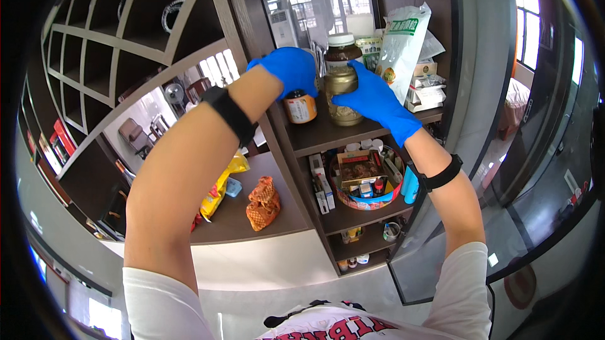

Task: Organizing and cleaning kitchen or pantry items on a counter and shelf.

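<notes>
My right hand, in a blue glove, grips a gold embossed jar from its right side. My left hand, also gloved in blue, is by the left side of the same cabinet shelf. Just below it is a small dark jar with an orange label, its top partly covered. The left fingers are mostly hidden, so whether they hold anything does not show. A large brown bottle with a white cap rises behind the gold jar. Right of that leans a white and green plastic packet.
Small boxes are stacked at the shelf's right. Beneath, a round colourful tub holds boxes and bottles beside a blue cylinder. On the left counter lie an orange patterned cloth bundle and a yellow packet. A glass door borders the right.
</notes>
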### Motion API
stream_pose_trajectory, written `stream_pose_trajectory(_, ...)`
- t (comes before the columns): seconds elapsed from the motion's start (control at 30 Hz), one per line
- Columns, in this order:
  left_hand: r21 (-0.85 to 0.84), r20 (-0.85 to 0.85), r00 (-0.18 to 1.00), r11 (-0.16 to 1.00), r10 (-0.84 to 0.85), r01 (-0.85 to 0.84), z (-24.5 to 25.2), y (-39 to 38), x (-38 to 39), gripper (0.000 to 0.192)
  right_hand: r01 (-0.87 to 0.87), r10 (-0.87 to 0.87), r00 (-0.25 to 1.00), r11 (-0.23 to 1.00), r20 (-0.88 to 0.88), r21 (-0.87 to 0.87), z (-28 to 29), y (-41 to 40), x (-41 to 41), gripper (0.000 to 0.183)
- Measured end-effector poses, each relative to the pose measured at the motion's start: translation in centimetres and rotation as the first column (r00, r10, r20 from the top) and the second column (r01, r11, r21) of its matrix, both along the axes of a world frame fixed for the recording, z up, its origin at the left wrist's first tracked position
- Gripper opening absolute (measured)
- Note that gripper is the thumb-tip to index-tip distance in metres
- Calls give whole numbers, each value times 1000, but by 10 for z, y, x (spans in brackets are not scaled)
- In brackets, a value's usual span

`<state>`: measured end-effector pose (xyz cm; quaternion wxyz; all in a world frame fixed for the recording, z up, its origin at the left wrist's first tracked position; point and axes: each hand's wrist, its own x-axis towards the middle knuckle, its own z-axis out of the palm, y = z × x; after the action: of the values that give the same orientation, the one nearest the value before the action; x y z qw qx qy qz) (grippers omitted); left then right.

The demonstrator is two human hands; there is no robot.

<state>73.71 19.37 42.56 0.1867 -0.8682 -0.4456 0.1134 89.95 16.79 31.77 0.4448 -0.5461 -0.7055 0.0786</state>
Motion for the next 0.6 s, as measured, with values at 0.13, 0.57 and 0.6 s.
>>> stream_pose_trajectory(0.13,-37,180,976,992,125,-120,-20,49,11,45,-16,16,1000,1000,16,19,1,5,7,97)
stream_pose_trajectory(0.57,69,79,928,927,364,-369,-61,212,3,50,0,-5,994,999,111,38,11,11,11,96)
stream_pose_trajectory(0.6,52,98,928,929,361,-367,-68,207,11,49,10,-13,993,1000,115,22,7,13,17,96)
